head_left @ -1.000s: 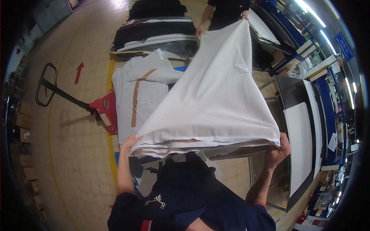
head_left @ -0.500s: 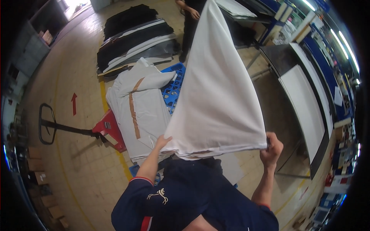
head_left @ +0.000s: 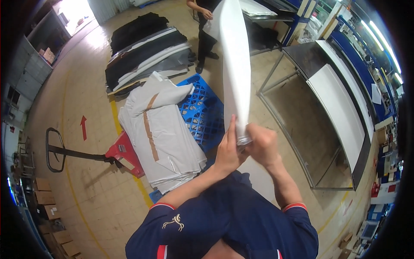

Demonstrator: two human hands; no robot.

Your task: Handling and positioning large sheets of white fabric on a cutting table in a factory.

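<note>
A long white sheet of fabric (head_left: pixel 236 64) stretches away from me, gathered into a narrow fold. Its near end is pinched between my hands in front of my chest. My left hand (head_left: pixel 229 153) presses on the left side of that end, fingers pointing up along it. Wrapped around the right side of the same end is my right hand (head_left: pixel 264 144), closed. At the far end stands a person in dark clothes, whose hand (head_left: pixel 207 15) is close to the sheet; whether it grips the sheet is unclear.
To my left, a stack of white sheets (head_left: pixel 168 129) with a brown strip lies on a blue plastic pallet (head_left: pixel 211 105). Beside it is a red pallet jack (head_left: pixel 125 153). Farther off lie black and grey sheets (head_left: pixel 146 52). On the right stands a metal-framed table (head_left: pixel 308 183) with white panels.
My hands have come together from wide apart, the right moving left and the left moving right. The spread sheet has narrowed into a fold, uncovering more of the pallet.
</note>
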